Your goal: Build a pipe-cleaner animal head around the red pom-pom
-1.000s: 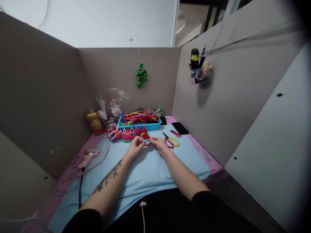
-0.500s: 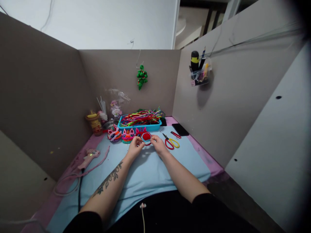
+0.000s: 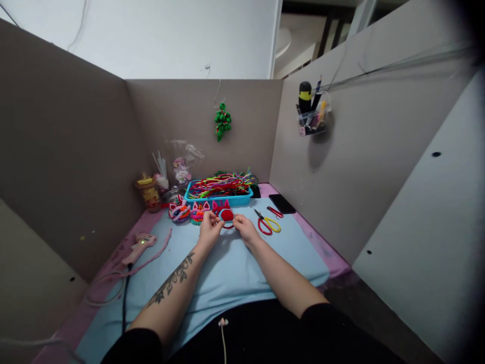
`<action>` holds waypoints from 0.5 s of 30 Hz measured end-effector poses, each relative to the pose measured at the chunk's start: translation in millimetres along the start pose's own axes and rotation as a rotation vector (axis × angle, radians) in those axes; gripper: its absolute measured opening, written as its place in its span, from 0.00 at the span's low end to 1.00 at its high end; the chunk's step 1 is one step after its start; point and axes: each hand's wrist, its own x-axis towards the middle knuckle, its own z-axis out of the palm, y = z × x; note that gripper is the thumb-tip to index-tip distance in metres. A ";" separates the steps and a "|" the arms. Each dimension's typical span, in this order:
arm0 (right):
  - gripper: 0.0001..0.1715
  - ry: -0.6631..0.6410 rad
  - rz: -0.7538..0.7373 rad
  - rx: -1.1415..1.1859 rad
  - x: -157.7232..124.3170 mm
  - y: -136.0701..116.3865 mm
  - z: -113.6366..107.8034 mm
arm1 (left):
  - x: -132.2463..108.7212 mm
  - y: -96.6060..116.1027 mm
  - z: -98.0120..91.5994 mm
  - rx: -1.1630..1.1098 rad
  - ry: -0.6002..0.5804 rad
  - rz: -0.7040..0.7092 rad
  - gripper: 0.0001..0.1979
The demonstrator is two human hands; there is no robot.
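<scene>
Between my two hands, just above the blue cloth, is a small round red and light-blue craft piece (image 3: 227,216), with a red strand curving below it. My left hand (image 3: 209,230) pinches its left side with closed fingers, and my right hand (image 3: 246,230) pinches the opposite side. Fuzzy animal-face ornaments made of pipe cleaners stand just behind: an orange and white one (image 3: 179,211), a pink-eared one (image 3: 197,213) and a dark pink one (image 3: 219,205), partly hidden by the held piece. Scissors (image 3: 268,225) with red and yellow handles lie to the right of my right hand.
A blue tray (image 3: 238,200) heaped with coloured pipe cleaners (image 3: 223,185) stands at the back. A phone (image 3: 282,203) and a red tool (image 3: 275,212) lie right. On the left are a corded pink glue gun (image 3: 139,247) and a cup (image 3: 149,194). Partitions enclose the table.
The held piece has tilted slightly, and both hands have shifted a little to the left with it. The whole view has moved slightly. Both hands keep their pinch.
</scene>
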 end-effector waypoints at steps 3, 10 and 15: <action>0.15 0.028 -0.024 -0.017 0.2 -0.5 -0.2 | 1.7 -3.2 -1.3 -0.008 0.021 -0.033 0.21; 0.09 0.178 -0.144 -0.098 -6.8 -15.0 -6.3 | 3.8 -13.9 -5.5 -0.071 0.071 -0.151 0.24; 0.03 0.248 -0.329 -0.245 -12.6 -25.2 -2.9 | 1.2 -14.8 -2.0 -0.106 0.070 -0.191 0.26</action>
